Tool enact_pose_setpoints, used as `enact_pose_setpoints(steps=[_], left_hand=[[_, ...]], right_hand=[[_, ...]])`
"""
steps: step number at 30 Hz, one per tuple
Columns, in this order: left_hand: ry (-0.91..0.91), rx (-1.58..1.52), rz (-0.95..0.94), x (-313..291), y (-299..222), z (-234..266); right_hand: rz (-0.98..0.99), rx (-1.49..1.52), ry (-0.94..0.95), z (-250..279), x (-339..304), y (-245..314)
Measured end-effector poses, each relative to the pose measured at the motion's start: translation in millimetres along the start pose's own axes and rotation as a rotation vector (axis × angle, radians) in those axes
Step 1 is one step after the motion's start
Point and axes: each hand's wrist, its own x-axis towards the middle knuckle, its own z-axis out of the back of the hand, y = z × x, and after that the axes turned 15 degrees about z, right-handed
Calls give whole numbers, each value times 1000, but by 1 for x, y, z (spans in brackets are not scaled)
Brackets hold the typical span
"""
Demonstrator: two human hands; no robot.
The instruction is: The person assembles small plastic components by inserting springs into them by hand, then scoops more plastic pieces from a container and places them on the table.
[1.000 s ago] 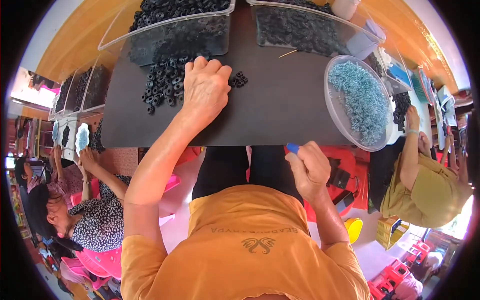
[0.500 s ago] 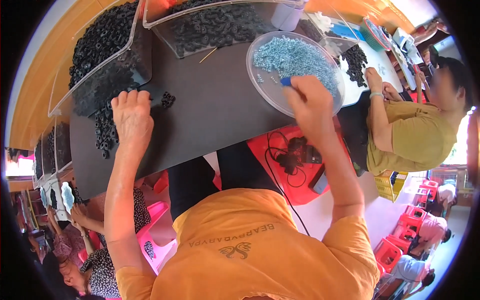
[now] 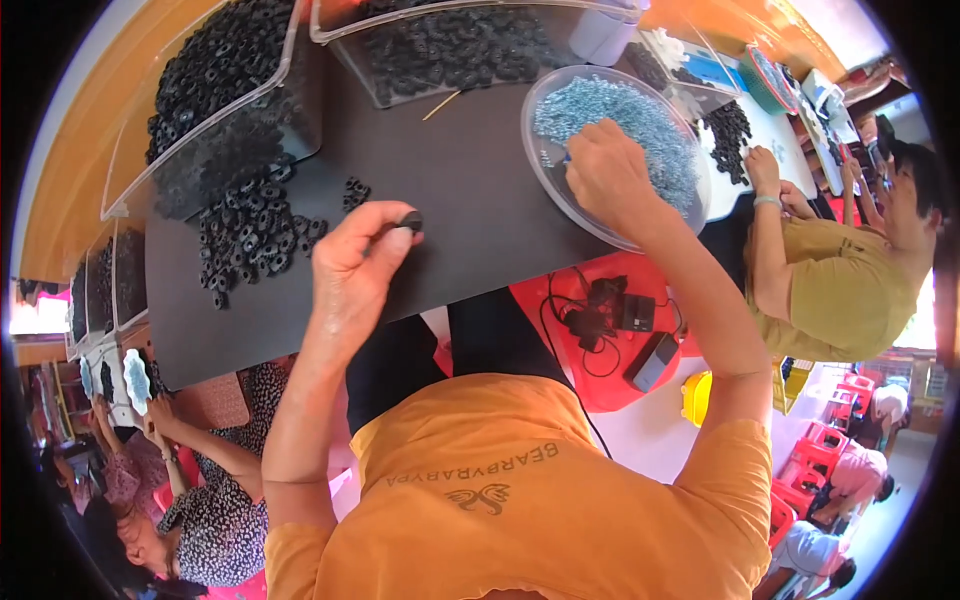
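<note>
My left hand (image 3: 352, 262) is closed in a pinch over the dark tabletop, with a small black ring-like part (image 3: 411, 221) between thumb and fingers. A pile of similar black parts (image 3: 245, 235) lies to its left, and a small cluster (image 3: 355, 193) sits just beyond it. My right hand (image 3: 612, 172) is down in a round clear tray (image 3: 545, 178) of small silvery-blue springs (image 3: 665, 140). Its fingers are curled together among the springs. A bit of blue shows at the fingertips; whatever they grip is hidden.
Clear bins of black parts (image 3: 225, 60) (image 3: 450, 45) line the table's far side. A thin wooden stick (image 3: 441, 105) lies before them. A red stool (image 3: 590, 375) with cables and adapters stands below the table edge. Co-workers sit at right (image 3: 835, 280) and lower left (image 3: 215, 500).
My left hand has moved right from the black pile and now holds one part. My right hand's fingers have curled in among the springs. The whole view has shifted slightly.
</note>
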Motion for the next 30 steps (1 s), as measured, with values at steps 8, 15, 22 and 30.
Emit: enact_pose_setpoints(steps=[8, 15, 22, 30], left_hand=[[64, -81, 14, 0, 11, -16], [107, -245, 102, -1, 6, -20], [10, -259, 62, -5, 7, -28], [-129, -309, 75, -8, 3, -16]], right_hand=[[-160, 395, -251, 38, 13, 41], [-201, 859, -411, 22, 38, 102], [-67, 748, -447, 12, 50, 116], [-206, 916, -472, 13, 39, 115]])
